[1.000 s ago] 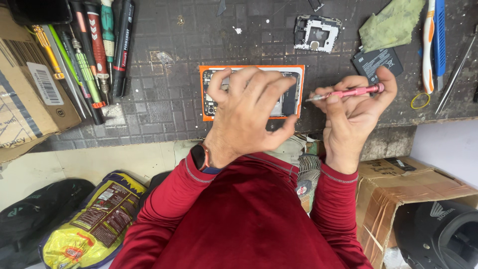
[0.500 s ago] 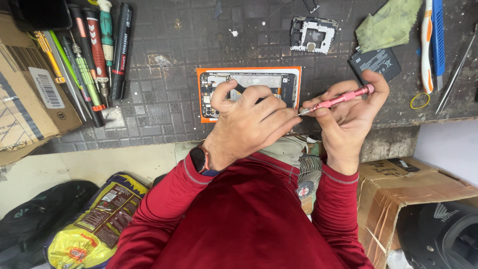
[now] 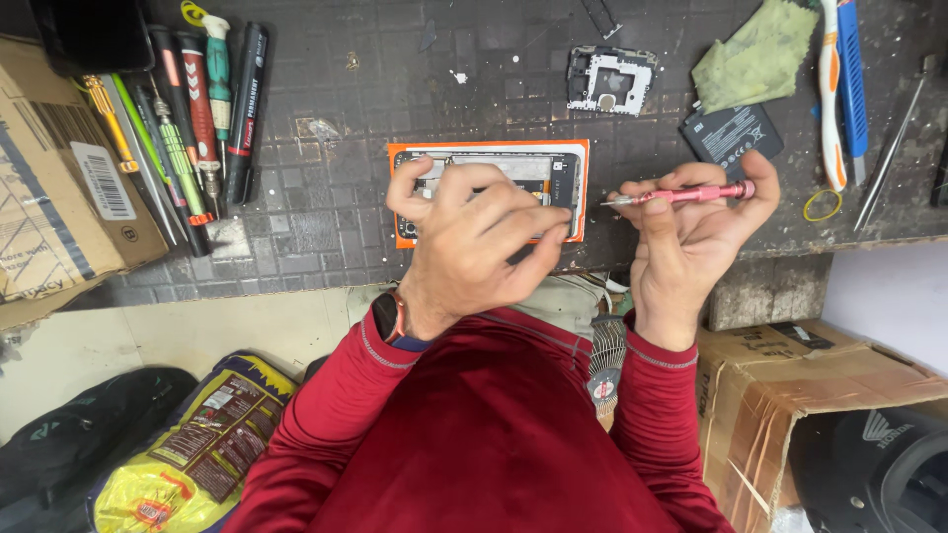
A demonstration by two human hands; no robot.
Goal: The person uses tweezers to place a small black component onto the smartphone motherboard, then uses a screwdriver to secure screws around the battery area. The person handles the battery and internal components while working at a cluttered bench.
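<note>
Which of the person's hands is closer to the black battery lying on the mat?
The right hand: its thumb reaches almost to the battery. The left hand is farther away, over the opened phone.

hands: 2, left hand (image 3: 474,237), right hand (image 3: 686,232) | opened phone (image 3: 553,173): 1 | pink screwdriver (image 3: 691,193): 1 | battery (image 3: 731,133): 1 | metal frame part (image 3: 610,79): 1 | green cloth (image 3: 755,54): 1 | toothbrushes (image 3: 834,89): 2 | yellow rubber band (image 3: 822,205): 1 | cardboard boxes (image 3: 59,197): 2 | tools in left row (image 3: 197,118): several, exact count unclear
</note>
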